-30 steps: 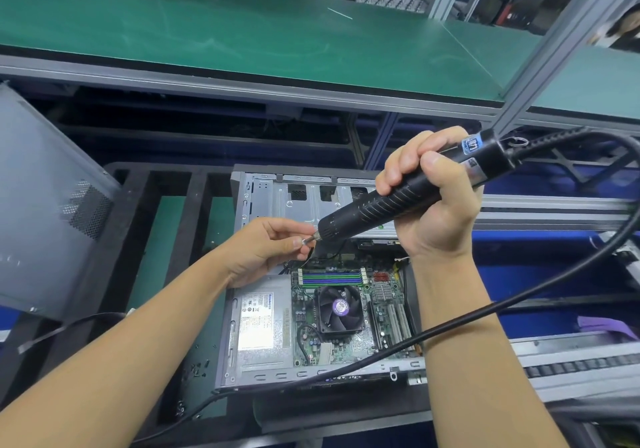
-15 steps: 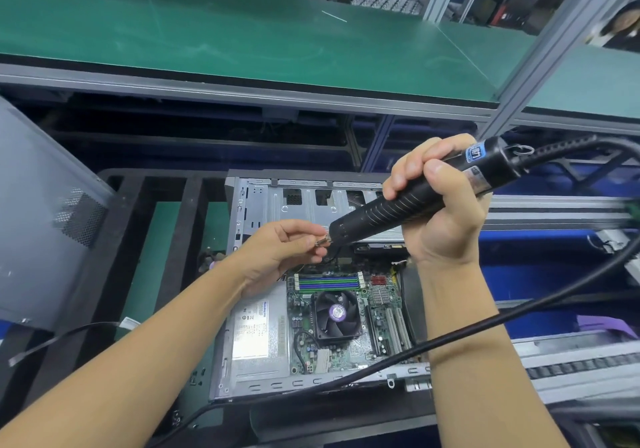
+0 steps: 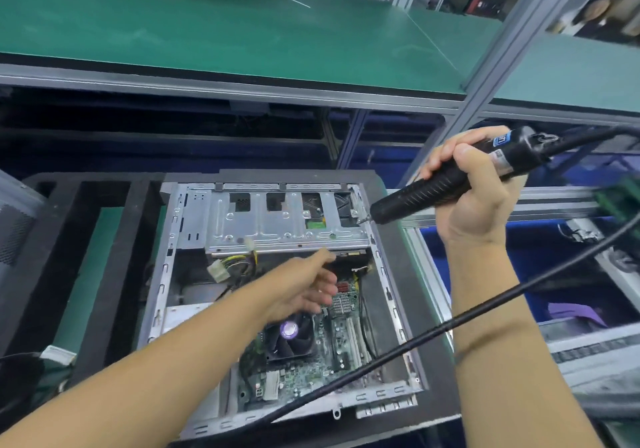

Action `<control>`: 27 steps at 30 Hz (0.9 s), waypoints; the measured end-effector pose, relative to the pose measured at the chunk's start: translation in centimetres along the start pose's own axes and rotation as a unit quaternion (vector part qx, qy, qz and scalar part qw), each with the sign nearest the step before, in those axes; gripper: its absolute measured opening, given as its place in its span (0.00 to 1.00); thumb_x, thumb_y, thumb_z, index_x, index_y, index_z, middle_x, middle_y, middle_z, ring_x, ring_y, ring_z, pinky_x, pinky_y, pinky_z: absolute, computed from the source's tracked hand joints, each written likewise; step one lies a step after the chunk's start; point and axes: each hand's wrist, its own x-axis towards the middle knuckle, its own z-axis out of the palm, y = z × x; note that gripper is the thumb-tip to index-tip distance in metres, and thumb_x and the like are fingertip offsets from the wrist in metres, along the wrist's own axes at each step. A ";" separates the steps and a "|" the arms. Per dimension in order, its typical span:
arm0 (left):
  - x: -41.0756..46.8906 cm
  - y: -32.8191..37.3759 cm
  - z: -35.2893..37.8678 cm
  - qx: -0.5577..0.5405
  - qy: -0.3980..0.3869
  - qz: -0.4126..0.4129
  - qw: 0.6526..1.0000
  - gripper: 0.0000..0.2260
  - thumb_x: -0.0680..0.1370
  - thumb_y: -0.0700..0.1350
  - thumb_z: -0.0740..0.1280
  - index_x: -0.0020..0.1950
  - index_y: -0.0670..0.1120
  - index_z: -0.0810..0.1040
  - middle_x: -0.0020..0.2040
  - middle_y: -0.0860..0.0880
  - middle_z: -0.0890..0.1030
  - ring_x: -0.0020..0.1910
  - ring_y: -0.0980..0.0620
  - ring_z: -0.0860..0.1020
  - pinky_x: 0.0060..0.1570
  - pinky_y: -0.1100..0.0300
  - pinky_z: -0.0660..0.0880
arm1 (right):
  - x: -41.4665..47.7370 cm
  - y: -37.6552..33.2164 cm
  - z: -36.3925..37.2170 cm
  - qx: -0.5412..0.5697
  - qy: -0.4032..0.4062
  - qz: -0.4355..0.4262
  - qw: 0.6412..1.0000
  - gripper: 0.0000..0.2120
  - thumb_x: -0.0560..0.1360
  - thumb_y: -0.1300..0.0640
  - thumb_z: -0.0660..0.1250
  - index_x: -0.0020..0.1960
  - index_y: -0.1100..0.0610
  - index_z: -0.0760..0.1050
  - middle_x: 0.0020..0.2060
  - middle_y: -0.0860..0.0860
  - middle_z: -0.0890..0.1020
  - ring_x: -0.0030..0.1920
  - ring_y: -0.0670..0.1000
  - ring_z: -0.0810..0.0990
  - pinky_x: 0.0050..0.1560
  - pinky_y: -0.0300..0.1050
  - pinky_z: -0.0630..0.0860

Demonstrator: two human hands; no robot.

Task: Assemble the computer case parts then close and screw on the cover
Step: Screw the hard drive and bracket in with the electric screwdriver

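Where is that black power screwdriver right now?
The screwdriver is right of centre in the head view, gripped by the right hand, its tip at the far right corner of the drive cage in the open case.

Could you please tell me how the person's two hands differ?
The right hand grips the electric screwdriver; the left hand holds nothing, fingers loosely extended. The right hand is raised by the far right corner of the computer case; the left hand hovers over the motherboard. Both are bare.

Green-matted shelf [image 3: 214, 32] on grey aluminium posts [image 3: 498, 52], blue bin [image 3: 540, 267] below
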 end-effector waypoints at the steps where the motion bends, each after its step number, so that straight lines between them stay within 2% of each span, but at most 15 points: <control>1: 0.8 -0.2 0.6 -0.048 -0.003 -0.027 0.998 0.21 0.79 0.58 0.66 0.55 0.39 0.76 0.44 0.44 0.81 0.39 0.48 0.80 0.37 0.57 0.75 | 0.5 0.4 -0.4 -0.002 0.002 0.001 1.000 0.06 0.69 0.67 0.63 0.41 0.57 0.74 0.32 0.55 0.75 0.30 0.56 0.75 0.35 0.49 0.72; 3: 2.5 -0.4 1.7 -0.141 0.017 -0.043 0.989 0.25 0.77 0.58 0.69 0.63 0.39 0.72 0.55 0.43 0.81 0.52 0.45 0.81 0.47 0.54 0.78 | 1.4 1.3 -1.0 -0.005 0.001 0.009 1.000 0.08 0.68 0.67 0.64 0.39 0.55 0.76 0.31 0.55 0.75 0.30 0.56 0.74 0.35 0.49 0.71; 6: 4.9 -0.8 2.7 -0.294 0.066 0.003 0.953 0.29 0.76 0.49 0.73 0.71 0.39 0.67 0.63 0.43 0.77 0.57 0.46 0.80 0.57 0.51 0.78 | 2.4 2.8 -1.7 -0.011 -0.005 0.027 1.000 0.09 0.68 0.66 0.65 0.38 0.53 0.78 0.31 0.55 0.76 0.31 0.56 0.74 0.36 0.49 0.71; 8: 5.9 -1.1 2.8 -0.375 0.069 0.026 0.924 0.33 0.75 0.45 0.74 0.74 0.38 0.62 0.62 0.42 0.75 0.61 0.45 0.78 0.64 0.50 0.75 | 2.8 3.8 -2.0 -0.016 -0.005 0.037 0.999 0.10 0.68 0.66 0.65 0.37 0.52 0.78 0.31 0.54 0.76 0.30 0.56 0.74 0.35 0.49 0.71; 11: 7.0 -1.6 2.5 -0.431 0.047 0.042 0.900 0.37 0.66 0.44 0.79 0.69 0.35 0.68 0.62 0.37 0.76 0.59 0.44 0.79 0.68 0.50 0.72 | 3.6 5.0 -2.2 -0.026 -0.013 0.039 0.999 0.10 0.68 0.66 0.65 0.37 0.52 0.79 0.31 0.54 0.76 0.30 0.56 0.74 0.35 0.48 0.72; 13: 7.5 -1.9 2.4 -0.426 0.044 0.052 0.902 0.41 0.59 0.46 0.80 0.68 0.35 0.70 0.61 0.35 0.79 0.56 0.44 0.82 0.72 0.46 0.67 | 4.2 5.7 -2.0 -0.033 -0.018 0.038 0.999 0.10 0.68 0.66 0.65 0.37 0.52 0.79 0.31 0.56 0.76 0.31 0.56 0.74 0.35 0.48 0.73; 15: 8.0 -2.1 2.4 -0.394 0.055 0.061 0.915 0.39 0.57 0.48 0.81 0.63 0.36 0.74 0.58 0.38 0.82 0.53 0.45 0.84 0.75 0.43 0.61 | 4.7 6.4 -1.9 -0.034 -0.024 0.040 0.998 0.11 0.68 0.67 0.65 0.38 0.52 0.79 0.31 0.56 0.75 0.31 0.56 0.73 0.34 0.48 0.73; 17: 8.3 -2.2 2.5 -0.377 0.064 0.068 0.921 0.35 0.55 0.50 0.82 0.57 0.37 0.78 0.58 0.41 0.82 0.51 0.46 0.85 0.75 0.43 0.61 | 5.0 7.0 -1.7 -0.035 -0.034 0.044 0.998 0.12 0.68 0.67 0.65 0.37 0.51 0.79 0.31 0.55 0.76 0.31 0.56 0.73 0.34 0.48 0.73; 19: 8.5 -2.3 2.4 -0.382 0.079 0.073 0.918 0.34 0.55 0.50 0.83 0.55 0.36 0.78 0.60 0.41 0.81 0.50 0.45 0.85 0.72 0.45 0.66 | 5.1 7.5 -1.6 -0.037 -0.045 0.054 0.997 0.12 0.68 0.68 0.65 0.37 0.51 0.79 0.31 0.54 0.76 0.31 0.57 0.73 0.34 0.48 0.73; 23: 8.5 -2.3 2.2 -0.396 0.078 0.073 0.912 0.30 0.59 0.47 0.81 0.55 0.34 0.78 0.59 0.39 0.81 0.52 0.44 0.84 0.63 0.51 0.77 | 5.2 8.0 -1.6 -0.045 -0.048 0.072 0.995 0.11 0.68 0.67 0.65 0.37 0.52 0.79 0.30 0.55 0.76 0.31 0.56 0.73 0.34 0.48 0.73; 27: 8.5 -2.4 2.1 -0.398 0.070 0.071 0.912 0.31 0.60 0.47 0.81 0.56 0.34 0.77 0.61 0.40 0.79 0.55 0.43 0.83 0.60 0.53 0.79 | 5.5 8.2 -1.7 -0.056 -0.051 0.082 0.994 0.11 0.68 0.68 0.65 0.37 0.53 0.78 0.30 0.55 0.76 0.30 0.57 0.73 0.34 0.49 0.73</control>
